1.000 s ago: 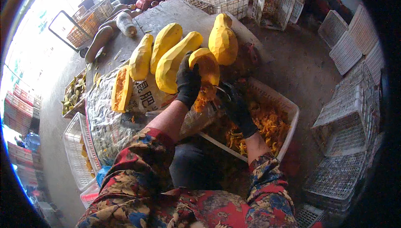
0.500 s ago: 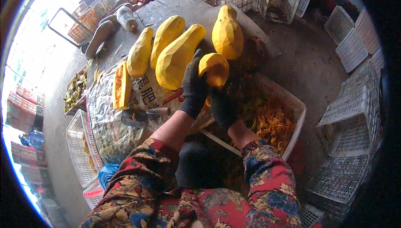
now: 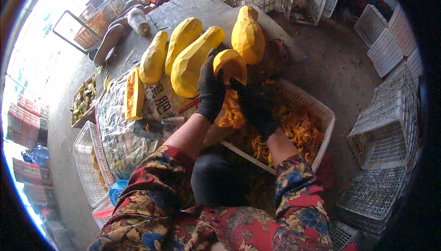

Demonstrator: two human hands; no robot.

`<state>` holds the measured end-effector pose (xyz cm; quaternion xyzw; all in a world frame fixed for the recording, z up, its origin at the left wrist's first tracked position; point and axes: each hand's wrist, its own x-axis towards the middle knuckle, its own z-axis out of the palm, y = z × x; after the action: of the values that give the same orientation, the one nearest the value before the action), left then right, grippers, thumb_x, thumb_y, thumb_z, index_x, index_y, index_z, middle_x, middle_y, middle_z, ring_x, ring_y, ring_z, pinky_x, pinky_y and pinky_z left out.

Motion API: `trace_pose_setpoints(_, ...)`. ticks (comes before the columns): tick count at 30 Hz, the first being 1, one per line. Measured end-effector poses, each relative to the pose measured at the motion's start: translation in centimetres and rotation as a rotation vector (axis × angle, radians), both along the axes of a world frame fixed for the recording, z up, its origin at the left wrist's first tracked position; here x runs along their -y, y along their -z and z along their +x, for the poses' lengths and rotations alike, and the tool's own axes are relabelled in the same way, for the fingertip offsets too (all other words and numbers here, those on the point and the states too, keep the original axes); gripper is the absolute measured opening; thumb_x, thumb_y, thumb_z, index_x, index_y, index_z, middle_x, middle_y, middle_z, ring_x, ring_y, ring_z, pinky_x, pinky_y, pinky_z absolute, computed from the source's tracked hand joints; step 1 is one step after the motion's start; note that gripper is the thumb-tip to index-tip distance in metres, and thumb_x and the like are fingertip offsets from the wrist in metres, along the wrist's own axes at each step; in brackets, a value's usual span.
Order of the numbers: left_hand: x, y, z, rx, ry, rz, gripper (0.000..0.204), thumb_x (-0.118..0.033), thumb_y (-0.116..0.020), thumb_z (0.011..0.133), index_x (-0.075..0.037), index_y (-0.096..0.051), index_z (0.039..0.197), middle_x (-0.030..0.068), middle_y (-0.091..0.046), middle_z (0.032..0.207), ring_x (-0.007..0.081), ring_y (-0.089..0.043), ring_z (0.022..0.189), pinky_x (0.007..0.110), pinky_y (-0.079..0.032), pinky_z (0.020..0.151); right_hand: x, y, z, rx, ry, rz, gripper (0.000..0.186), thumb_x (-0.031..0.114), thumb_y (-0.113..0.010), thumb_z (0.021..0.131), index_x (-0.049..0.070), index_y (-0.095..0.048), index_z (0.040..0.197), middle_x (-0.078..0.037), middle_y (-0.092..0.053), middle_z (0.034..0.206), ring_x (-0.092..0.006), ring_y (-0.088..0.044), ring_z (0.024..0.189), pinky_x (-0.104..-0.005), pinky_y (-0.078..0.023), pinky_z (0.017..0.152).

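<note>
A peeled yellow pumpkin piece with a hollowed, open end is tilted up over the crate. My left hand, in a black glove, grips it from its left side. My right hand, also black-gloved, is just below the hollow, its fingertips at the lower rim. Its dark fingers blend together, so whether they hold a tool does not show. Stringy orange pulp shows between my hands. Beneath is a white crate with orange pulp and scraps in it.
Several whole peeled pumpkins lie on the grey table. A cut pumpkin strip rests on a printed sack at left, near a short, clear-looking object. Unpeeled pumpkins lie farther back. Stacked plastic crates stand at right.
My right hand has moved down and right from the pumpkin's hollow, its fingers now more stretched. Orange pulp has come into view below the piece, which my left hand has shifted slightly left.
</note>
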<state>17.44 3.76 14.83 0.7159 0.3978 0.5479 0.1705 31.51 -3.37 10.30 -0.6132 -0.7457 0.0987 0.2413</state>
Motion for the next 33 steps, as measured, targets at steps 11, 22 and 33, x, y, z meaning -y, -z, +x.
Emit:
trace_pose_setpoints(11,-0.2,0.7,0.1,0.035,-0.039,-0.013,0.056,0.002,-0.055,0.084,-0.008,-0.043,0.138,0.0164,-0.053,0.131,0.0308,-0.049,0.123,0.037,-0.037,0.106,1.1,5.8,-2.7,-0.309,0.159,-0.218,0.036,0.014,-0.047,0.095,0.01,-0.055,0.131,-0.018,-0.056,0.128,-0.0317,-0.059,0.108,-0.0435,-0.046,0.09)
trace_pose_setpoints(22,-1.7,-1.7,-0.8,-0.087,-0.077,0.129,0.054,-0.011,-0.066,0.081,-0.008,-0.049,0.132,0.0164,-0.059,0.121,0.0317,-0.056,0.113,0.038,-0.043,0.097,1.5,1.1,2.4,-0.667,-0.087,-0.132,0.034,0.008,-0.049,0.092,0.007,-0.058,0.125,-0.014,-0.06,0.125,-0.0288,-0.058,0.113,-0.0386,-0.045,0.096)
trace_pose_setpoints(33,-2.3,-3.8,-1.0,-0.312,0.044,-0.061,0.039,-0.013,-0.062,0.084,-0.016,-0.056,0.122,0.0154,-0.062,0.111,0.0358,-0.057,0.108,0.041,-0.045,0.092,1.3,6.2,-1.9,-0.617,0.015,-0.004,0.033,0.005,-0.047,0.092,0.005,-0.058,0.123,-0.013,-0.06,0.125,-0.0254,-0.056,0.115,-0.0344,-0.043,0.099)
